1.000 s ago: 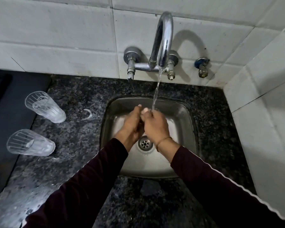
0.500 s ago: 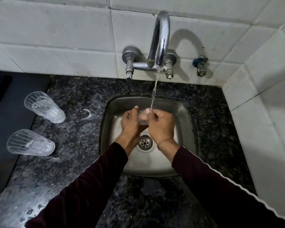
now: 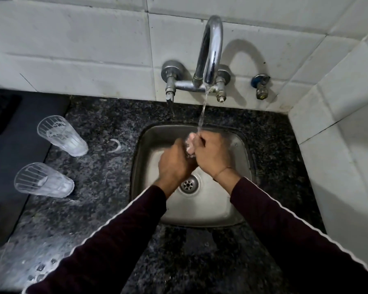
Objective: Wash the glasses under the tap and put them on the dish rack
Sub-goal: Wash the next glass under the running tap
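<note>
My left hand point(image 3: 174, 164) and my right hand point(image 3: 212, 155) are both closed around a clear glass point(image 3: 189, 145) over the steel sink point(image 3: 238, 211). Only a sliver of the glass shows between the hands. Water runs from the chrome tap point(image 3: 210, 52) onto the glass and my right fingers. Two more clear ribbed glasses stand on the dark granite counter to the left: one further back point(image 3: 62, 135), one nearer point(image 3: 43, 180). A dark dish rack or mat point(image 3: 13, 145) lies at the far left.
White tiled walls close the back and the right side. A small valve point(image 3: 260, 87) sticks out of the wall to the right of the tap. The counter point(image 3: 106, 166) is wet, with droplets at the front left. The drain point(image 3: 188, 184) sits below my hands.
My hands have shifted slightly around the glass under the stream; the left hand now wraps more over it. The two glasses on the counter have not moved.
</note>
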